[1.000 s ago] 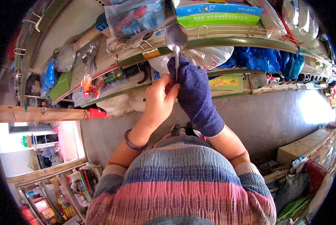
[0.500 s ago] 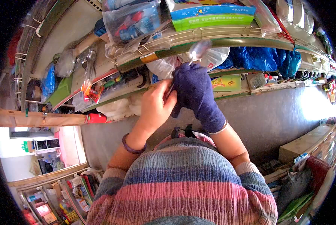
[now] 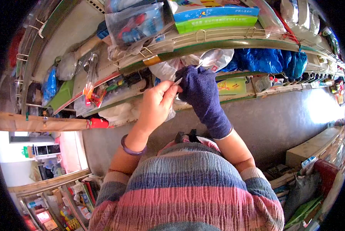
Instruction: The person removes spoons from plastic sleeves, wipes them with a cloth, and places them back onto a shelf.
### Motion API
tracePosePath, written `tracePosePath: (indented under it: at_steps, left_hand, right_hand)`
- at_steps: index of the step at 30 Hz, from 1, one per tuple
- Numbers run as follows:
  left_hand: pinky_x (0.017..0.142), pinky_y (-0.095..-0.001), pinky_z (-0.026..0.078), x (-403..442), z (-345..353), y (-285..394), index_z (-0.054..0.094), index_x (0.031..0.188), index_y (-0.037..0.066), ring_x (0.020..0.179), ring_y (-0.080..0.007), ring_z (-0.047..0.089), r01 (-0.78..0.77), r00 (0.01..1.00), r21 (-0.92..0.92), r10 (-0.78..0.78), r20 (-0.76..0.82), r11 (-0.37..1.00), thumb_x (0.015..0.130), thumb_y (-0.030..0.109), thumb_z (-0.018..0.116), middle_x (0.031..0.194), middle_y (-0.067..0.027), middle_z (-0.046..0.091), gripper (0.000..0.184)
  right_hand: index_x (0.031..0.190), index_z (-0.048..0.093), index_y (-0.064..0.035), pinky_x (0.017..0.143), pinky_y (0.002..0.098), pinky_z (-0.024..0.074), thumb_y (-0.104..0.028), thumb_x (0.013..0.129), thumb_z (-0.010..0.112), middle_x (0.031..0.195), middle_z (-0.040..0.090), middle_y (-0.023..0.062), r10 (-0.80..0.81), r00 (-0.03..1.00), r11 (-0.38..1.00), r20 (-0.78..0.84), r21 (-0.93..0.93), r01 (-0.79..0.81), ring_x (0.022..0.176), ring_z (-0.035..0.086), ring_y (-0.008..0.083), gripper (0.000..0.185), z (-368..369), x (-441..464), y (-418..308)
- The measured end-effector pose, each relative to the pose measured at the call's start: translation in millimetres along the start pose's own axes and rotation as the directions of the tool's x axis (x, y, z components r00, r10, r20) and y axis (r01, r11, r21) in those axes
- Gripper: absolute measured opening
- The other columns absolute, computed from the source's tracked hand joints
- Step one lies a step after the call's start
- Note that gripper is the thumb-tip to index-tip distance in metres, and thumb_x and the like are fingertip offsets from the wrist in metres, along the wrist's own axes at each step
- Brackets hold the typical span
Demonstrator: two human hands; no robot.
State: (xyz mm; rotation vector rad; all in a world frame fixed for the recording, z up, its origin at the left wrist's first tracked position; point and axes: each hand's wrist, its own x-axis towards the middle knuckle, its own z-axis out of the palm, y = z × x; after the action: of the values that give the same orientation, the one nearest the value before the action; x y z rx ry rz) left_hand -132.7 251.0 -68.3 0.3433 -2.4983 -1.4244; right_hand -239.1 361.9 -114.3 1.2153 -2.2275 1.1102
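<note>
A dark navy cloth [image 3: 203,98] covers my right hand [image 3: 198,82] down to the wrist like a mitt, hiding its fingers. That hand is closed around a metal spoon [image 3: 211,58], whose rounded bowl sticks out above the cloth toward the shelf. The handle runs through the covered grip, and its end shows on the left. My left hand [image 3: 159,102], bare with a dark bangle at the wrist, pinches that end between thumb and fingers.
Ahead, a shelf with a wire rail [image 3: 203,37] carries boxes [image 3: 218,17] and bagged goods. White plastic bags and blue plastic bags [image 3: 261,61] fill the level below. A long beige box [image 3: 314,146] lies at right, and stocked racks stand at lower left.
My left hand has shifted slightly up and left, now pinching the handle's end. The spoon's bowl has moved a little right and down and looks sharper.
</note>
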Motion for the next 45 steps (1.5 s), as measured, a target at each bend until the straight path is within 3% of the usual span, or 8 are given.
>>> tracePosePath:
  at_steps: [10, 16, 23, 30, 32, 36, 38, 45]
  left_hand:
    - [0.043, -0.0211, 0.023, -24, 4, 6, 0.06, 0.079, 0.003, 0.046, -0.002, 0.032, -0.021, 1.0, -0.007, 0.021, 0.022, 1.0, 0.094, 0.02, 0.051, 0.051, 0.0069, 0.038, 0.024]
    - [0.044, -0.0209, 0.023, -32, 12, 12, 0.06, 0.079, 0.003, 0.048, -0.0019, 0.031, -0.037, 0.999, 0.004, 0.037, 0.002, 0.999, 0.094, 0.019, 0.051, 0.052, 0.0072, 0.037, 0.023]
    - [0.053, -0.0252, 0.04, -31, 4, 11, 0.06, 0.08, 0.0, 0.055, -0.0094, 0.049, 0.078, 0.997, 0.048, -0.079, 0.021, 0.996, 0.09, 0.014, 0.055, 0.061, -0.004, 0.055, 0.018]
    - [0.048, -0.0236, 0.037, -38, 11, 7, 0.06, 0.084, 0.001, 0.05, -0.0089, 0.046, 0.136, 0.983, -0.079, -0.124, 0.133, 0.988, 0.094, 0.02, 0.05, 0.06, -0.0034, 0.054, 0.024]
    - [0.045, -0.0213, 0.034, -37, 10, -2, 0.06, 0.086, 0.001, 0.046, -0.007, 0.042, 0.334, 0.933, -0.35, -0.252, 0.258, 0.875, 0.096, 0.025, 0.045, 0.057, -0.0011, 0.05, 0.03]
    - [0.04, -0.0204, 0.021, -30, 14, -22, 0.057, 0.084, -0.001, 0.04, -0.0042, 0.026, 0.524, 0.852, -0.744, -0.234, 0.469, 0.414, 0.098, 0.03, 0.04, 0.049, 0.0056, 0.032, 0.038]
    - [0.039, -0.0211, 0.019, -30, 14, -25, 0.056, 0.081, -0.001, 0.039, -0.0041, 0.023, 0.551, 0.835, -0.786, -0.183, 0.52, 0.28, 0.098, 0.03, 0.041, 0.048, 0.0063, 0.029, 0.038]
    - [0.04, -0.0209, 0.02, -35, 18, -22, 0.055, 0.076, 0.004, 0.039, -0.0039, 0.025, 0.483, 0.875, -0.822, -0.184, 0.447, 0.302, 0.096, 0.022, 0.046, 0.048, 0.0069, 0.031, 0.029]
  right_hand:
    - [0.061, 0.058, -0.0098, 0.055, 0.0437, 0.0438, -0.033, 0.073, 0.06, 0.063, 0.056, 0.0153, 0.034, 0.999, 0.976, -0.001, -0.214, -0.034, 0.062, 0.057, 0.0348, 0.026, -30, 9, 8]
    - [0.063, 0.055, -0.0101, 0.059, 0.0419, 0.0435, -0.035, 0.065, 0.069, 0.065, 0.056, 0.015, 0.359, 0.933, 0.897, -0.02, -0.267, -0.351, 0.065, 0.058, 0.0336, 0.028, -33, 10, 20]
    - [0.064, 0.064, -0.0091, 0.053, 0.0411, 0.047, -0.033, 0.068, 0.062, 0.06, 0.059, 0.0158, 0.055, 0.986, 0.958, 0.155, -0.287, -0.009, 0.057, 0.061, 0.0328, 0.024, -24, 16, 17]
    - [0.068, 0.058, -0.0047, 0.055, 0.0384, 0.046, -0.026, 0.069, 0.062, 0.066, 0.059, 0.0149, 0.127, 0.991, 0.908, -0.033, -0.398, -0.129, 0.064, 0.061, 0.0303, 0.022, -16, 4, 27]
    - [0.072, 0.057, -0.0064, 0.055, 0.0391, 0.0462, -0.026, 0.069, 0.063, 0.07, 0.059, 0.0136, 0.027, 0.996, 0.916, -0.081, -0.396, -0.057, 0.066, 0.061, 0.0304, 0.021, -7, -6, 39]
    - [0.072, 0.058, -0.0107, 0.061, 0.0382, 0.044, -0.024, 0.071, 0.06, 0.077, 0.06, 0.0104, 0.165, 0.981, 0.972, -0.102, 0.187, -0.144, 0.068, 0.058, 0.0274, 0.013, -23, -3, 24]
    - [0.074, 0.059, -0.0111, 0.061, 0.0371, 0.0448, -0.025, 0.072, 0.06, 0.078, 0.06, 0.0095, -0.022, 0.98, 1.0, -0.2, -0.017, 0.019, 0.068, 0.059, 0.0265, 0.014, -25, -1, 24]
    - [0.076, 0.055, -0.0069, 0.069, 0.0426, 0.0396, -0.033, 0.068, 0.062, 0.08, 0.053, 0.0152, 0.192, 0.981, 0.913, 0.037, -0.375, -0.164, 0.077, 0.051, 0.036, 0.028, -14, -4, 26]
